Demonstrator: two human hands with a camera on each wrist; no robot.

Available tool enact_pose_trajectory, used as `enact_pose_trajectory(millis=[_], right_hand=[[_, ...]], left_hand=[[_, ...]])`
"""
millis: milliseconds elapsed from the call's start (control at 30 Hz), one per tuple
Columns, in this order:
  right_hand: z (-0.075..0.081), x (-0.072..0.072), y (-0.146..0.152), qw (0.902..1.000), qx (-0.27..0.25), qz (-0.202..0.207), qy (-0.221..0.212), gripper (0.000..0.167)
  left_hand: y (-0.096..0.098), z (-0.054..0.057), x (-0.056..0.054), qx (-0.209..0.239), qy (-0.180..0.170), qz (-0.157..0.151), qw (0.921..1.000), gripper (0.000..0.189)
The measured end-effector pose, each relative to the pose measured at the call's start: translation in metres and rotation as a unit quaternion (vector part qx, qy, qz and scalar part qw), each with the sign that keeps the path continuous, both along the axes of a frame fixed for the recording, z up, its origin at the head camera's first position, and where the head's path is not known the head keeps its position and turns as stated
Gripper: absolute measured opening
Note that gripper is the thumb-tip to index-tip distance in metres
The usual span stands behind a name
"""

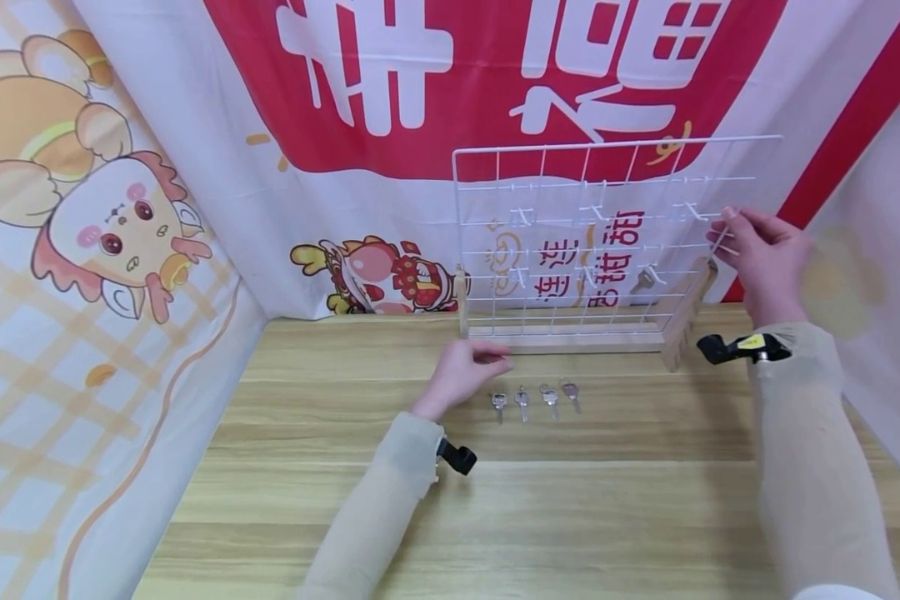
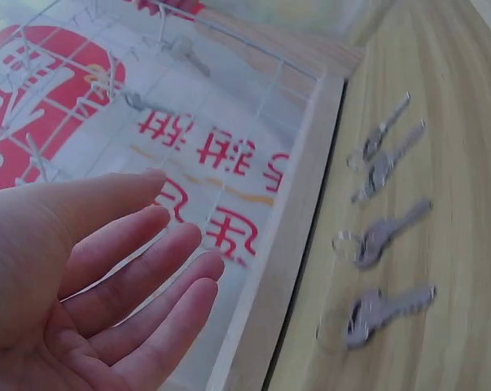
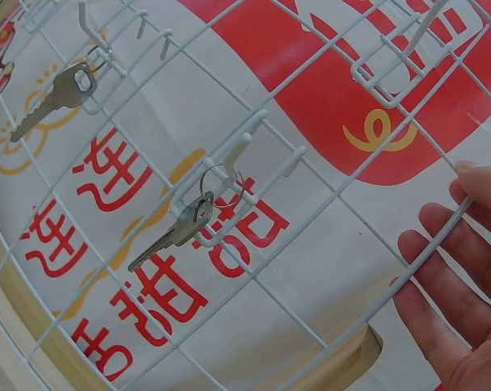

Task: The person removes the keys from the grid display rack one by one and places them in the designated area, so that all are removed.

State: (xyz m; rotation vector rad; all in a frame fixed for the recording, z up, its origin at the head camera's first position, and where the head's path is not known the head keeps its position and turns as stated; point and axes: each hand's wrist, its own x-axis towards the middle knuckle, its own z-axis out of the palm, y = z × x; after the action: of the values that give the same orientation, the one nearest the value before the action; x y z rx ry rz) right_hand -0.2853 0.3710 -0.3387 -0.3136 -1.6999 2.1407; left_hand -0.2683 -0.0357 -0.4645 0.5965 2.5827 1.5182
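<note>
Head view: white wire grid panel [image 1: 607,143] on a pale wooden base [image 1: 570,342] is pinched at its 3 o'clock edge by the right hand [image 1: 768,254]. Left hand [image 1: 467,372] is relaxed, fingers loosely bent, near panel's 7 o'clock corner. Four silver metal keys [image 1: 522,402] are laid in a row on light wood-grain table [image 1: 495,525], at left hand's 4 o'clock. Two more ringed silver keys [image 3: 188,228] are hung on white hooks [image 3: 238,151].
</note>
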Motion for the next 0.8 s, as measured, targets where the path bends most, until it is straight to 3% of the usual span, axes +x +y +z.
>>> enact_pose_trajectory(millis=[267, 500, 800], right_hand=[[0.002, 0.001, -0.001, 0.9998, 0.015, 0.007, -0.008, 0.061], [0.003, 0.000, 0.001, 0.9995, 0.027, 0.016, -0.008, 0.062], [0.001, 0.001, 0.005, 0.9990, 0.022, 0.033, 0.018, 0.057]], left_hand=[[0.038, 0.011, 0.004, 0.083, -0.012, -0.021, 0.9963, 0.027], [0.063, 0.013, 0.004, 0.098, -0.008, -0.017, 0.9950, 0.028], [0.075, 0.012, 0.001, 0.103, -0.008, -0.008, 0.9946, 0.021]])
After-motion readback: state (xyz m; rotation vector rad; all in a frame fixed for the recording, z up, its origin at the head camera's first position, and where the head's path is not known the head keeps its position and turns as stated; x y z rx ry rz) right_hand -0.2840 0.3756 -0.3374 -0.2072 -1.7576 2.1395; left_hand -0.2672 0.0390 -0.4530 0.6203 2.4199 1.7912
